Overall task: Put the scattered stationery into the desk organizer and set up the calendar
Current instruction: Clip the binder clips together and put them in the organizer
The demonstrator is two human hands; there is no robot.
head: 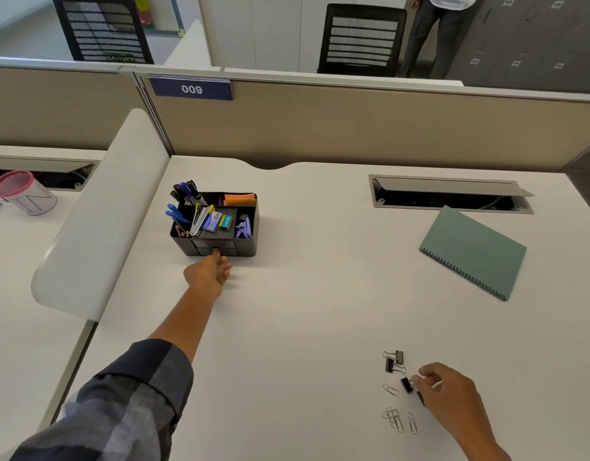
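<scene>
The black desk organizer (247, 242) stands at the back left of the desk, filled with pens, scissors, staple boxes and sticky notes. My left hand (208, 272) reaches its front, fingertips pinching the small drawer knob (216, 251). At the front right my right hand (449, 392) pinches a black binder clip (407, 384) on the desk. Two more binder clips (395, 361) lie just behind it. Several silver paper clips (395, 419) are scattered in front. The green spiral-bound calendar (473, 252) lies flat at the right.
An open cable tray (449, 194) is cut into the desk behind the calendar. A beige partition runs along the back, and a white divider (97, 221) bounds the left side. A pink-rimmed cup (24, 193) stands on the neighbouring desk. A person stands beyond the partition.
</scene>
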